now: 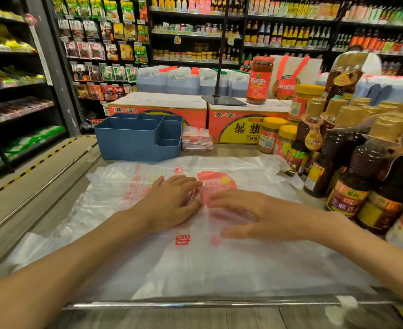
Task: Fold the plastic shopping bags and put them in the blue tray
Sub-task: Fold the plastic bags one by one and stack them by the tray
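Both your hands, left hand [172, 200] and right hand [250, 214], lie flat, fingers straight, smoothing the plastic bag [219, 262]; next likely fold it, then blue tray [124, 148]

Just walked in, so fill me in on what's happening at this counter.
A person is flattening a plastic shopping bag spread out on the counter. The left hand and right hand both lie on it with fingers straight, pressing it smooth; no fold shows yet. The blue tray stands behind the bag, and nothing shows above its rim. A stack of folded bags sits just to its right on the counter, not in it.
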